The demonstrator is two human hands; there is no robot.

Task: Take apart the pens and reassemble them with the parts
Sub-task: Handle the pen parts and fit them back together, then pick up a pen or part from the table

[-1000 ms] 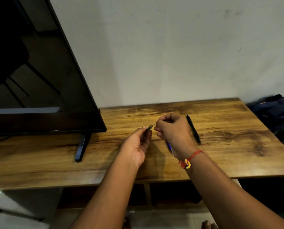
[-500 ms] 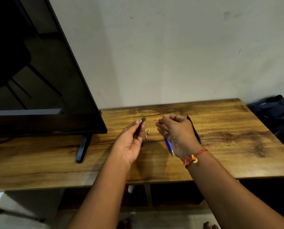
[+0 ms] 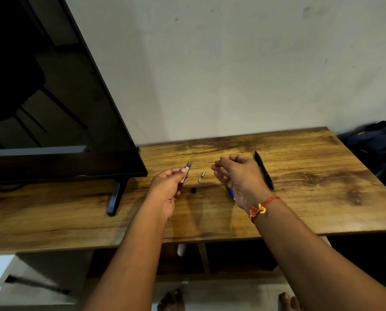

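Observation:
My left hand (image 3: 168, 187) grips a dark pen barrel (image 3: 186, 173) with a label, its open end tilted up to the right. My right hand (image 3: 239, 176) pinches a thin refill (image 3: 212, 162), whose tip pokes out to the left of my fingers. Between the hands, small silvery parts (image 3: 202, 176) and a small black piece (image 3: 194, 190) lie on the wooden table (image 3: 311, 187). A blue pen (image 3: 230, 193) lies partly hidden under my right wrist. A whole black pen (image 3: 263, 170) rests on the table just right of my right hand.
A large dark TV (image 3: 41, 104) on a black foot (image 3: 114, 198) fills the table's left side. A white wall stands behind. A dark bag (image 3: 376, 142) sits off the table's right edge. Bare feet show on the floor below.
The hands, joined at the pen a second ago, have moved apart. The refill has come out in my right hand, and small parts now lie on the table between the hands.

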